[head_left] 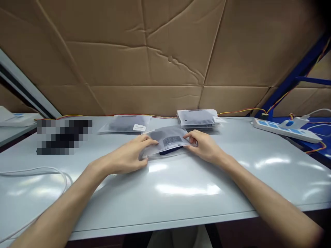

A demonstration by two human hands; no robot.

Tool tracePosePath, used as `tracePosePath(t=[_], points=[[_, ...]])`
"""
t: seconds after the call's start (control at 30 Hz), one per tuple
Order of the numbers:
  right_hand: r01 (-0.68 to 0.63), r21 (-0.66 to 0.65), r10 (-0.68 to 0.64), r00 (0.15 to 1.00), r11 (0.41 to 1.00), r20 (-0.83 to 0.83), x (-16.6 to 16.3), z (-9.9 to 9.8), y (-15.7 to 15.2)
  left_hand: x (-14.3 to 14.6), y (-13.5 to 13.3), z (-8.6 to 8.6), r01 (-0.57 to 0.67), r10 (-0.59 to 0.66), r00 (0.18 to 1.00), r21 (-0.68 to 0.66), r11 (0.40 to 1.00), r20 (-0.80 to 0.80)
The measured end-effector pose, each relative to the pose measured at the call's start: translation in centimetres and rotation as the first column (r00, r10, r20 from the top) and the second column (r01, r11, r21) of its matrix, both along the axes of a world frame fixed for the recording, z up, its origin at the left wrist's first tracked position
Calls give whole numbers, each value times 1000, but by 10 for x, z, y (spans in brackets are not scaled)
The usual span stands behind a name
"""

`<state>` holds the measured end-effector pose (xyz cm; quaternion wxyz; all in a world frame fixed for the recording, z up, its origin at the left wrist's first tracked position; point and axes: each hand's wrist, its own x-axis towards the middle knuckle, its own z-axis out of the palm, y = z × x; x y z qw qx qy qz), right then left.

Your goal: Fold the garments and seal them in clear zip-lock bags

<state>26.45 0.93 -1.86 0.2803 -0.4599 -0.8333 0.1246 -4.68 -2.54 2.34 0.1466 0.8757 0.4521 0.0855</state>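
Observation:
A frosted plastic bag (155,148) with a printed dark text block lies between my hands, over the middle of the table. Its near edge gapes a little, and a dark flat item (171,150) shows inside the opening. My left hand (131,153) grips the bag's left end, fingers on top and thumb at the near lower corner. My right hand (204,144) pinches the right end between thumb and curled fingers. Just behind lies a similar bag (124,123) with a white label. A stack of such bags (198,119) stands at the back, right of centre.
A white power strip (287,130) with a plugged-in charger (297,122) sits at the right edge. A white cable (55,169) loops across the left side of the table (168,206). Brown cardboard (116,69) rises behind. A pixelated patch hides something dark at left.

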Motion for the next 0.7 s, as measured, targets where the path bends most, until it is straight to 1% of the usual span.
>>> tracePosePath(t=[0.13,0.23,0.33,0.5,0.7], points=[[-5,-26,5,1000,1000,10,3,0,-1,3,-1,-1,3,-2,998,-14,1000,65],[-2,-56,3,1000,998,14,3,1,-2,6,0,-4,-9,10,997,-7,1000,82],[-3,-88,6,1000,996,26,3,1,-3,7,2,-10,-32,28,995,41,999,96],[10,-119,-9,1000,993,13,2,0,-2,8,6,-18,-118,99,983,117,986,154],[38,-129,-38,999,991,3,3,1,-2,9,7,-24,-123,51,943,200,972,329]])
